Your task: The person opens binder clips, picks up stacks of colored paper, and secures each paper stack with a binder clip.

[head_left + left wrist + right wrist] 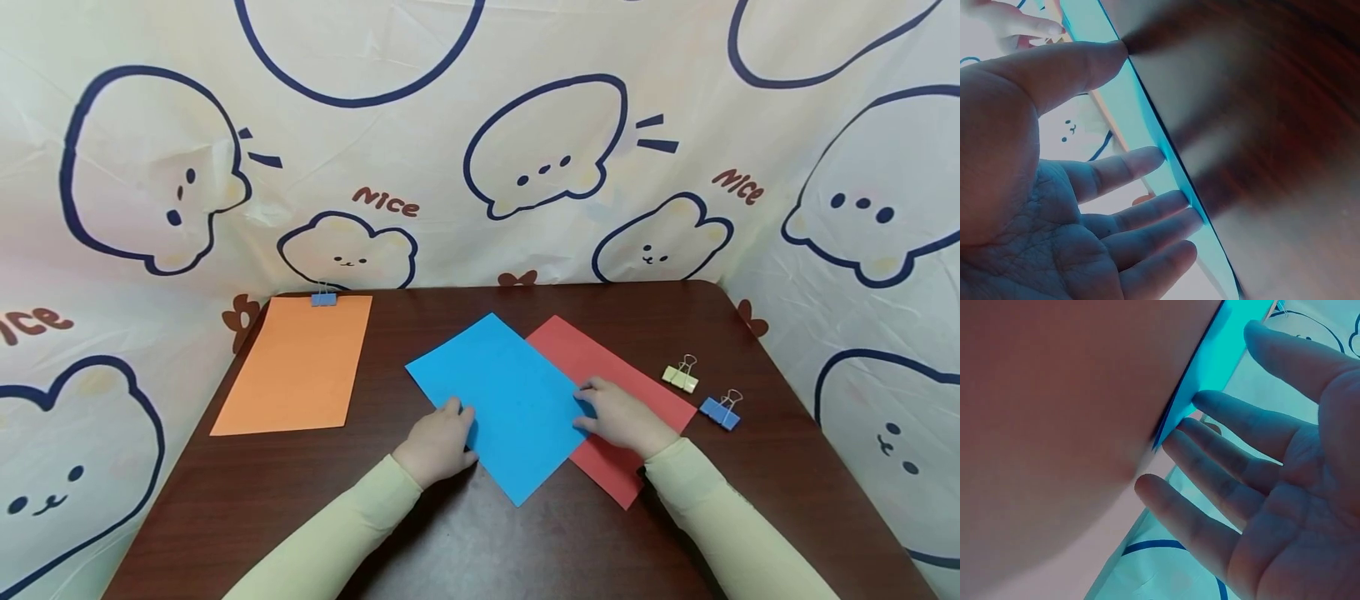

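A blue sheet of paper point(502, 392) lies turned at an angle mid-table, its right side overlapping a red sheet point(622, 375). At the blue sheet's lower-left edge is my left hand point(437, 446). In the left wrist view, that hand's spread fingers point(1141, 164) touch the edge of the paper. My right hand point(624, 417) is over the red sheet, with its fingertips at the blue sheet's right edge. The right wrist view shows its fingers point(1235, 422) extended and apart, some meeting the blue edge. Neither hand pinches the paper.
An orange sheet point(300, 367) lies at the table's left, a blue binder clip point(324, 299) on its top edge. Right of the red sheet are a yellow binder clip point(680, 379) and another blue binder clip point(720, 413). A printed curtain point(540, 242) surrounds the brown table point(480, 550).
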The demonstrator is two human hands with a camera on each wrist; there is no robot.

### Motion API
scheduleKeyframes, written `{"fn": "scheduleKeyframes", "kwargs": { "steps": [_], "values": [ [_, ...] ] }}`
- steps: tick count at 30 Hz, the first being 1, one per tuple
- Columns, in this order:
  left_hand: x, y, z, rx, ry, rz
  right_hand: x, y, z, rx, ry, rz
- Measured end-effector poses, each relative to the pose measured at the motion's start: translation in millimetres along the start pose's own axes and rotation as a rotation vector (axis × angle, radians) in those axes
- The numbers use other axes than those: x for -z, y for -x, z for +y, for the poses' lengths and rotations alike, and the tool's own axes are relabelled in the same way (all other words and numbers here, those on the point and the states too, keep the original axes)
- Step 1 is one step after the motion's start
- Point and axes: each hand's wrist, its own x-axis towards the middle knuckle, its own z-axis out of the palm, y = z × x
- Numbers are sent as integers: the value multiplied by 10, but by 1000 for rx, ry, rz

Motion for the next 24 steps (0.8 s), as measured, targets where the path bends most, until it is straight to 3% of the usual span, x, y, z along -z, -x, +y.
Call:
{"fn": "scheduleKeyframes", "kwargs": {
  "steps": [7, 12, 18, 24],
  "values": [
    [-18, -23, -78, -23, 11, 1, 36, 8, 72, 11, -40, 11],
    [-5, -54, -138, -30, 56, 1, 76, 7, 128, 15, -50, 64],
    [36, -76, -220, 14, 172, -17, 140, 13, 234, 15, -73, 155],
    [76, -61, -308, 60, 201, -6, 199, 35, 393, -50, -99, 198]
  ]
}}
